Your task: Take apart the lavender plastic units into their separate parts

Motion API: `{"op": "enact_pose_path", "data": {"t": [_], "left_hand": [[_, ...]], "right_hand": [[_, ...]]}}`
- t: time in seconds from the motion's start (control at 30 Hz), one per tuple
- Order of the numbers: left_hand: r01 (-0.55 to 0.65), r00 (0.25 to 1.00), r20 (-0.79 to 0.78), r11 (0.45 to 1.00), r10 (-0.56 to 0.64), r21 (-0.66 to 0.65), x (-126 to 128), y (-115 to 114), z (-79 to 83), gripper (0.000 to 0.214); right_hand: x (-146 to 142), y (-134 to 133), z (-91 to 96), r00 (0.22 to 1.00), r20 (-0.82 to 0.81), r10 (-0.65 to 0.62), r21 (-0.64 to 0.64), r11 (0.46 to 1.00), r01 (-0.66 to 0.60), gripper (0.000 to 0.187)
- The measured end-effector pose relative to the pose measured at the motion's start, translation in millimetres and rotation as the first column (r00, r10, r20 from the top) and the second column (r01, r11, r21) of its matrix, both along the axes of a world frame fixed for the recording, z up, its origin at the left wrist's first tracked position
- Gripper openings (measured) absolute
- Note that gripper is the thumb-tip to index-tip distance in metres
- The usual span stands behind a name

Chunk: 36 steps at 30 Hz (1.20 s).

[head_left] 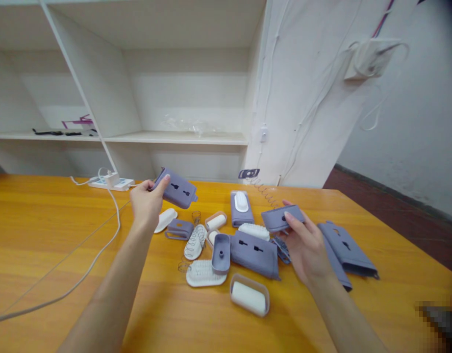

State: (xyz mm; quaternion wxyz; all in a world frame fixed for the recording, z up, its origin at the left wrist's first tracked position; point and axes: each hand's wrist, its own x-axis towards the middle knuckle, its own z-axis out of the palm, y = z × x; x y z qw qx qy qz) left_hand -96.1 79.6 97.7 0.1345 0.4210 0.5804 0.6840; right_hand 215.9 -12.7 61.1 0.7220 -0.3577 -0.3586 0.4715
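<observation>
My left hand [148, 200] is closed on a purple-grey plastic casing [178, 189] with two dark keyhole-shaped slots, raised above the table. On the right, my right hand [303, 240] grips a smaller purple-grey plastic piece [275, 219] with a dark hole, its thumb across the face. Between the hands lie a slotted casing [253, 252], a small purple-grey tray [221, 252] and a white bristled brush head [206, 274]. Loose wire springs [196, 235] rest near the brush heads. A clear-rimmed case with a white insert [250, 295] sits closest to me.
More casings [349, 247] lie right of my right hand. An upright casing with a white oval part [241, 202] stands behind. A power strip [113, 182] and its white cable [117, 220] occupy the left of the wooden table [45, 235]. White shelving [174, 138] rises behind.
</observation>
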Motion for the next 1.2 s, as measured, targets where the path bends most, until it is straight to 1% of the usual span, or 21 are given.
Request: {"op": "enact_pose_path", "data": {"t": [0.07, 0.13, 0.2, 0.3, 0.4, 0.5, 0.6, 0.67, 0.73, 0.77, 0.83, 0.9, 0.93, 1.07, 1.2], "left_hand": [[-0.079, 0.97, -0.233, 0.996, 0.065, -0.051, 0, 4, -11.2, 0.043], [-0.107, 0.906, -0.417, 0.993, 0.076, -0.051, 4, 8, -21.4, 0.04], [-0.085, 0.84, -0.539, 0.996, 0.057, -0.027, 7, 11, -29.9, 0.037], [-0.085, 0.773, -0.631, 0.996, 0.061, -0.008, 8, 16, -39.5, 0.036], [-0.161, 0.732, -0.675, 0.986, 0.093, -0.039, 5, 18, -45.9, 0.039], [-0.257, 0.704, -0.702, 0.96, 0.106, -0.112, 1, 19, -50.7, 0.043], [-0.309, 0.739, -0.667, 0.929, 0.099, -0.205, -1, 20, -54.8, 0.044], [-0.323, 0.764, -0.636, 0.916, 0.105, -0.237, 0, 20, -56.7, 0.041], [-0.348, 0.773, -0.624, 0.898, 0.111, -0.271, 1, 20, -57.5, 0.044], [-0.36, 0.775, -0.625, 0.878, 0.092, -0.317, 1, 20, -57.5, 0.048], [-0.369, 0.779, -0.627, 0.819, 0.014, -0.44, 3, 20, -57.5, 0.059], [-0.348, 0.784, -0.615, 0.763, -0.081, -0.545, 6, 20, -58.1, 0.066], [-0.329, 0.785, -0.607, 0.75, -0.121, -0.574, 7, 20, -58.8, 0.067], [-0.275, 0.773, -0.594, 0.727, -0.222, -0.63, 11, 20, -61.3, 0.068], [-0.255, 0.74, -0.608, 0.717, -0.287, -0.649, 14, 21, -63.5, 0.061]], "right_hand": [[-1, 1, -0.8, 1.0, -0.016, 0.023, 0.003, 1.0, -0.023, 0.044], [-3, 2, -1.8, 0.998, -0.009, 0.055, 0.001, 0.998, -0.055, 0.047], [-3, 2, -3.2, 0.997, 0.009, 0.079, -0.002, 0.997, -0.079, 0.046], [-3, 3, -6.2, 0.996, 0.028, 0.087, -0.008, 0.996, -0.087, 0.043], [-2, 3, -8.2, 0.996, 0.029, 0.082, -0.016, 0.997, -0.082, 0.044], [-3, 3, -8.0, 0.995, 0.03, 0.09, -0.016, 0.996, -0.09, 0.044], [-5, 2, -6.7, 0.995, 0.026, 0.095, -0.02, 0.995, -0.094, 0.045], [-6, 2, -6.4, 0.996, 0.023, 0.092, -0.023, 0.996, -0.091, 0.045], [-5, 2, -6.7, 0.996, 0.021, 0.088, -0.025, 0.996, -0.087, 0.045], [-5, 2, -6.9, 0.996, 0.021, 0.088, -0.026, 0.996, -0.087, 0.045], [-5, 2, -7.3, 0.996, 0.024, 0.092, -0.029, 0.995, -0.091, 0.045], [-4, 2, -7.5, 0.995, 0.031, 0.098, -0.03, 0.995, -0.097, 0.045], [-5, 2, -7.6, 0.994, 0.035, 0.101, -0.03, 0.995, -0.1, 0.045], [-6, 1, -7.5, 0.993, 0.045, 0.111, -0.028, 0.994, -0.11, 0.045], [-9, 0, -6.9, 0.993, 0.038, 0.11, -0.029, 0.994, -0.109, 0.043]]}}
